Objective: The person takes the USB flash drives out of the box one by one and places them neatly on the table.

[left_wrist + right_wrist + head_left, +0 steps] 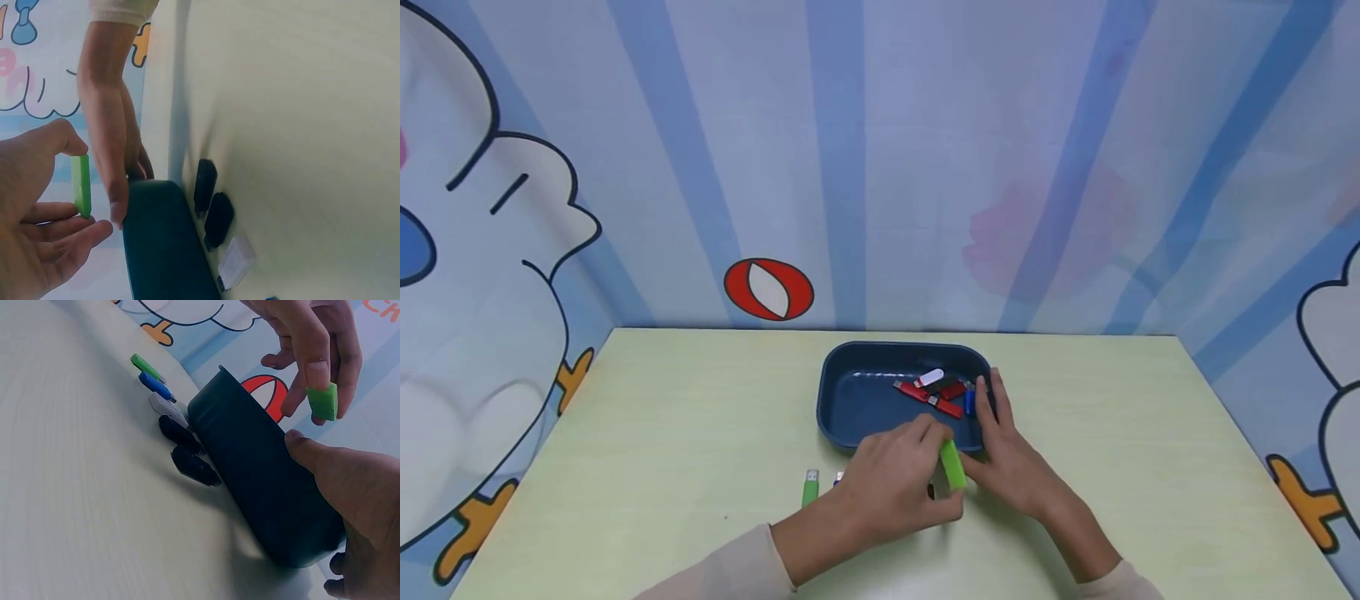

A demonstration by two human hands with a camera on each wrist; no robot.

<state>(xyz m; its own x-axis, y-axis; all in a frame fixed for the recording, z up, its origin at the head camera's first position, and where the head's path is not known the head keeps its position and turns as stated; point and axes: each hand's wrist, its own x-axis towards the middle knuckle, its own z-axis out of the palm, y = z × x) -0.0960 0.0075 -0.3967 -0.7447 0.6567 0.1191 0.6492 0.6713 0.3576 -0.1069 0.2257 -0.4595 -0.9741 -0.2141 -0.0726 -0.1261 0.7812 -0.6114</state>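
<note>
left sleeve [726, 568]: pale beige, plain | right sleeve [1120, 583]: pale beige, straight-edged | fingers [1002, 400]: bare

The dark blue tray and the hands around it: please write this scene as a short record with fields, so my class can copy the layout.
Container: dark blue tray on a pale table
Inside, at least: red USB sticks, white USB stick, blue USB stick
Left hand: pinches a green piece
Right hand: touches the tray's right end
Tray's near side: green stick, blue stick, white stick, two black sticks
Unclear: the held piece's connector
</note>
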